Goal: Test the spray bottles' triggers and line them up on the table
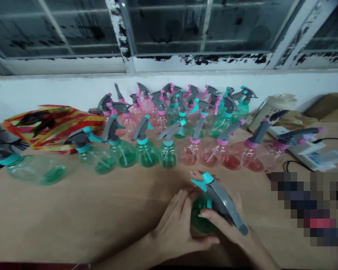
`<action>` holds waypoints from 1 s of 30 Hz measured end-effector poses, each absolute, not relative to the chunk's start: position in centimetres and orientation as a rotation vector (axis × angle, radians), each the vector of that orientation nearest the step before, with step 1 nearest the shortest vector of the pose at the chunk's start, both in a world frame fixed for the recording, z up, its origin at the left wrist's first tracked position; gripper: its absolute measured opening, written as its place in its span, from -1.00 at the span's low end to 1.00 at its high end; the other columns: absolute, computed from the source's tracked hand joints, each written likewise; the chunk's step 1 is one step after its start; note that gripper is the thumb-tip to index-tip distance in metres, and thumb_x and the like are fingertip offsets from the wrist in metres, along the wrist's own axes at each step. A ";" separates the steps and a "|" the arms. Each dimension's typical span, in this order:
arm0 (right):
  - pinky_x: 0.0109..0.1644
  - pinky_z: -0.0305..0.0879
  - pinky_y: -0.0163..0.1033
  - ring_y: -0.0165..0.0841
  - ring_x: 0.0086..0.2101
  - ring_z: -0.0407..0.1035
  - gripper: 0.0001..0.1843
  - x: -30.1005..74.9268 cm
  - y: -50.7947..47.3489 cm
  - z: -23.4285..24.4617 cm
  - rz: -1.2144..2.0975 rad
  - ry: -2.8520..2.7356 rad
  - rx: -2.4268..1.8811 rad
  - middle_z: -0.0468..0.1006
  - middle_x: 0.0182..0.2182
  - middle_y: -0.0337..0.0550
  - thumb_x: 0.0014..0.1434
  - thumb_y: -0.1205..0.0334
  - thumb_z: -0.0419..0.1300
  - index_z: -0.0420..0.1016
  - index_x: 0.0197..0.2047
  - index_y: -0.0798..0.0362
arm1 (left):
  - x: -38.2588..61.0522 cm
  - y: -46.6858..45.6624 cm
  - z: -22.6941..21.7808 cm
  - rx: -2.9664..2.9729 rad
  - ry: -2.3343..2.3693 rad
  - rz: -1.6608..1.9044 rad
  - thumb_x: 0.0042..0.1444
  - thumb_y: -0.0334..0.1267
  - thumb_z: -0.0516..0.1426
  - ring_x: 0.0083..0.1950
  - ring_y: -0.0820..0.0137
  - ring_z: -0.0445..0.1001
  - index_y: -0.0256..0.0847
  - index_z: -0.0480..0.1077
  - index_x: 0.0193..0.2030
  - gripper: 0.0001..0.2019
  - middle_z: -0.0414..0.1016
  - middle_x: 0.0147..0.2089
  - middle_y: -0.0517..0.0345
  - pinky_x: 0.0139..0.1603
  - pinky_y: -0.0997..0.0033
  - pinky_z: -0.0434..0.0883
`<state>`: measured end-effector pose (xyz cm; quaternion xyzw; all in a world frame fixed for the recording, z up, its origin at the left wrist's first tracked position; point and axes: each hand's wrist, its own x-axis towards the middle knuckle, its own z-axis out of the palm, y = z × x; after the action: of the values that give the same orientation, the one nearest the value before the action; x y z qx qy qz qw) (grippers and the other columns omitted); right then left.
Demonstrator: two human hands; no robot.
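Head view: the left hand [180,221] is wrapped around the near left side of a green spray bottle [199,219], with its fingers curled against the clear plastic wall. The right hand [227,228] closes on the sprayer head [222,202] from the right side, its fingers folded in under the grey trigger body at the bottle's neck. Both hands are clamped on this one bottle. The bottle stands on the brown table [73,217], close to the near edge and right of the middle. The head's teal nozzle [203,180] points away from the person and to the left.

Just beyond the hands, a front row of bottles runs across the table: green bottles [146,153] on the left and pink bottles [222,155] on the right, all fitted with grey trigger heads. More bottles of both colours are packed behind them, up to the white wall. Well to the left, another green bottle [35,168] lies on its side. Behind it is a red and yellow striped bag [53,125]. At the far right are a cream-coloured container [273,108] and a white device [307,153] with a black cable. A window with peeling white frames [169,62] runs above the wall.
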<state>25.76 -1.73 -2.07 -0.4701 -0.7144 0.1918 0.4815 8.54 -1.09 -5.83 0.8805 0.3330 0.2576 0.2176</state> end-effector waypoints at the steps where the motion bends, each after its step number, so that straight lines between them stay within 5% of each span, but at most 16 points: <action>1: 0.01 0.50 -0.06 -0.13 -0.03 0.51 -0.51 24.8 -1.8 -2.0 0.486 -1.738 -1.106 0.58 0.00 -0.15 0.17 0.00 0.20 0.34 0.17 -0.21 | 7.9 -1.6 -6.0 2.421 0.964 0.717 0.02 0.25 0.19 0.27 -0.07 0.31 -0.24 -0.05 0.32 -0.10 0.34 0.20 -0.28 0.20 -0.16 0.37; 9: 0.00 0.50 -0.04 -0.11 -0.02 0.51 -0.40 16.5 -1.7 -0.5 0.688 -1.861 -0.920 0.57 0.02 -0.07 0.03 0.19 0.31 0.34 0.17 -0.13 | 0.8 -4.9 -6.4 2.170 1.268 0.819 0.05 0.00 0.28 0.19 0.03 0.39 -0.14 0.02 0.29 -0.24 0.36 0.17 -0.17 0.13 -0.09 0.45; 17: 0.25 0.22 0.18 0.02 0.30 0.07 0.22 12.5 -0.7 -1.3 0.801 -2.179 -0.867 0.16 0.35 0.08 -0.17 -0.03 0.48 -0.13 0.42 -0.16 | -8.3 -6.5 -5.3 2.088 1.530 1.064 0.11 0.08 0.22 0.21 0.06 0.37 0.01 -0.01 0.35 -0.25 0.27 0.20 -0.10 0.14 -0.04 0.45; 25: 0.20 0.30 0.15 -0.08 0.24 0.21 -0.24 11.1 1.1 -2.1 0.709 -2.195 -0.944 0.31 0.26 -0.03 0.14 0.00 0.28 0.06 0.33 -0.18 | -16.7 -4.2 -5.4 2.033 1.890 1.175 0.10 0.12 0.21 0.14 0.11 0.37 -0.02 0.13 0.31 -0.31 0.23 0.13 -0.03 0.13 -0.07 0.42; 30: 0.06 0.40 0.04 -0.19 -0.02 0.44 -0.50 9.8 2.0 -2.6 0.718 -2.111 -0.975 0.49 0.05 -0.04 0.23 0.02 0.19 0.26 0.20 -0.10 | -19.5 -1.2 -5.4 1.966 1.884 1.289 0.10 0.05 0.25 0.14 0.15 0.39 -0.07 0.15 0.25 -0.36 0.36 0.11 0.01 0.15 -0.02 0.38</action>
<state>9.83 2.04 -2.61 -0.3759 -0.8136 0.2769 0.3465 -19.51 -1.25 -5.39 0.6512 0.6241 0.4269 0.0646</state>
